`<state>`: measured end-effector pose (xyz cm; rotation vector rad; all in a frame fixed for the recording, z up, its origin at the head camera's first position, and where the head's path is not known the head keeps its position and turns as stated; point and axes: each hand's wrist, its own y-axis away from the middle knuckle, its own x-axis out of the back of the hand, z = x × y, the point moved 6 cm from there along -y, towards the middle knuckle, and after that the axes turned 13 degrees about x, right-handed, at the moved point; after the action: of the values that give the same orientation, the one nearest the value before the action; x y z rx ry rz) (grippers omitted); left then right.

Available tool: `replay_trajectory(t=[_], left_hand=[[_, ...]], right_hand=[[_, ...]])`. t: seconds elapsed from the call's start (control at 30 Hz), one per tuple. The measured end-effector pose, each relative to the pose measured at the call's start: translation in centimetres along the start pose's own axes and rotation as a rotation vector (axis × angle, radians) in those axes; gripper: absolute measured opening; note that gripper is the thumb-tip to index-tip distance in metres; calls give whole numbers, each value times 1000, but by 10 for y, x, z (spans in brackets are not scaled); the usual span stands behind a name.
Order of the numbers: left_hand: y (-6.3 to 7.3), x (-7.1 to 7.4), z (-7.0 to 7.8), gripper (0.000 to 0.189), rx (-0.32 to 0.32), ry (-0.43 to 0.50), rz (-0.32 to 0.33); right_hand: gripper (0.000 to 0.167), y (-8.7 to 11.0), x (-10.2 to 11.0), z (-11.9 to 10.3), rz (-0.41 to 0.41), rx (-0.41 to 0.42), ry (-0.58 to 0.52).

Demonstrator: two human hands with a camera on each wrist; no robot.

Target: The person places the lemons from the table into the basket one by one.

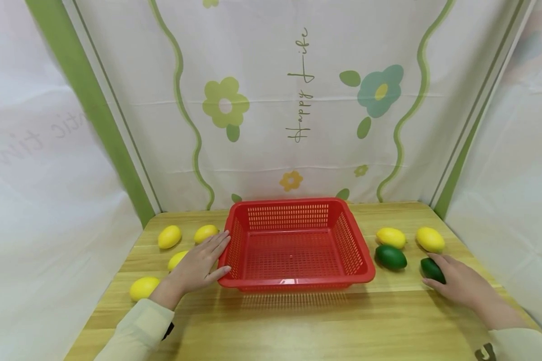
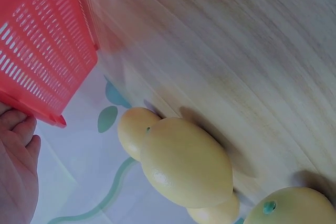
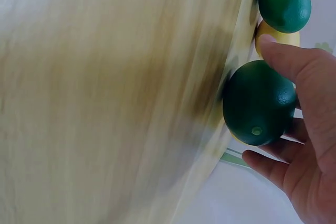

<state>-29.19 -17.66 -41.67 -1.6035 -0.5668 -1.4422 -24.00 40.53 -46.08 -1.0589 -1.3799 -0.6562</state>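
Note:
A red plastic basket with slotted walls stands mid-table, its inside bare. My left hand rests its extended fingers on the basket's left rim, thumb near the front left corner. At the right, my right hand has its thumb and fingers around a green lime, which is still on the table. In the right wrist view the thumb is on one side of that lime and the fingers are on the other. A second lime lies between this hand and the basket.
Behind the limes are two yellow lemons, one nearer the basket and one farther right. Several more lemons lie left of the basket, some close to my left forearm. Printed white curtains enclose the wooden table at the back and sides.

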Motion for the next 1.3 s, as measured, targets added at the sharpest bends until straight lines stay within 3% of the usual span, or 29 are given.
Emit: replay_trajectory(t=[1.3], left_hand=[[1, -1, 1, 73, 11, 4, 8]], right_hand=[[64, -9, -6, 6, -10, 27, -12]])
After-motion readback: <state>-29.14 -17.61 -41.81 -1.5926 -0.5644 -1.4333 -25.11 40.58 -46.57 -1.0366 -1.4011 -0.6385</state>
